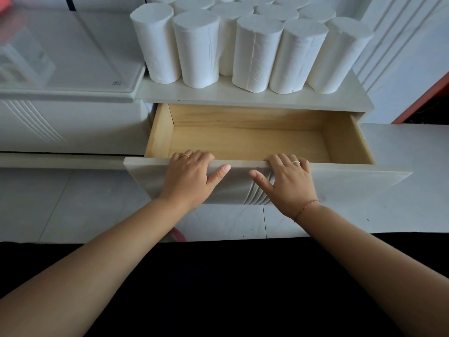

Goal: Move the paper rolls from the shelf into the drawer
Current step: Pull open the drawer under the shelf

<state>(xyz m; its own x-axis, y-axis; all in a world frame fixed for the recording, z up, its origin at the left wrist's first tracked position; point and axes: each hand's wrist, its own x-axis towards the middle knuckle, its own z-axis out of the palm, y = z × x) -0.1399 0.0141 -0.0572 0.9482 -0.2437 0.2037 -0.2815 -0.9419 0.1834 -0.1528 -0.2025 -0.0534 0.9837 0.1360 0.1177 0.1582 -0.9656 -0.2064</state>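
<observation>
Our left hand (192, 175) and right hand (289, 180) grip the open drawer's front panel (345, 182) (inside bare), fingers hooked over its top edge; next, lifting paper rolls (257, 53) off the shelf's front edge (243, 97).

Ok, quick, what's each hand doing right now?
Left hand: closed on the drawer front.
Right hand: closed on the same front.

White shelf (255, 97) carries upright paper rolls (257, 53) packed together in rows

A glossy white glass-topped cabinet (73, 69) is sitting at left, pale grey floor tiles (73, 203) are reflecting soft daylight, and white ribbed wall panelling (401, 52) is meeting what may be an orange-red frame (422, 98).
</observation>
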